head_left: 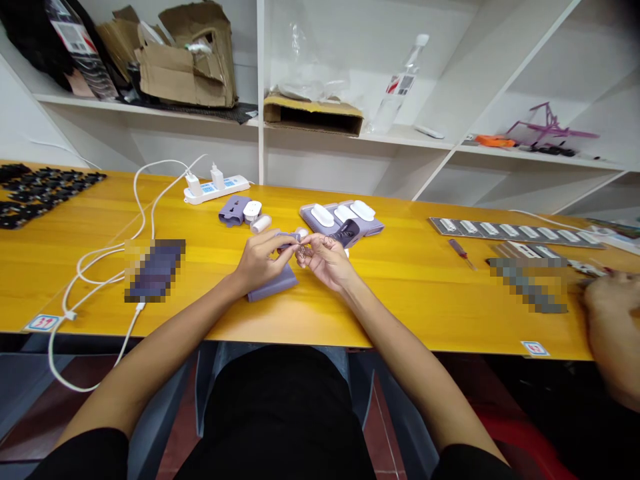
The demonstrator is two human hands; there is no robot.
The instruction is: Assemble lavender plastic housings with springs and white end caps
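Note:
Over the table's front middle, my left hand [261,262] is closed in a pinch on a small purple part [289,236]. My right hand [329,265] meets it fingertip to fingertip, pinching a thin metal spring [304,252]; its exact shape is partly hidden by the fingers. Beneath my left hand lies a flat purple piece [274,283]. Just behind my right hand is a purple housing [351,232] with dark coils at its opening. White oval pieces [323,215] rest on purple housings farther back.
Behind my left hand stand a purple holder [234,211], a white oval part [253,211] and a pale cylinder [261,223]. A power strip [217,189], white cable [95,252] and blurred phone [156,270] lie left. Rightward are a screwdriver [461,253], a long strip [517,232] and another person's hand [613,293].

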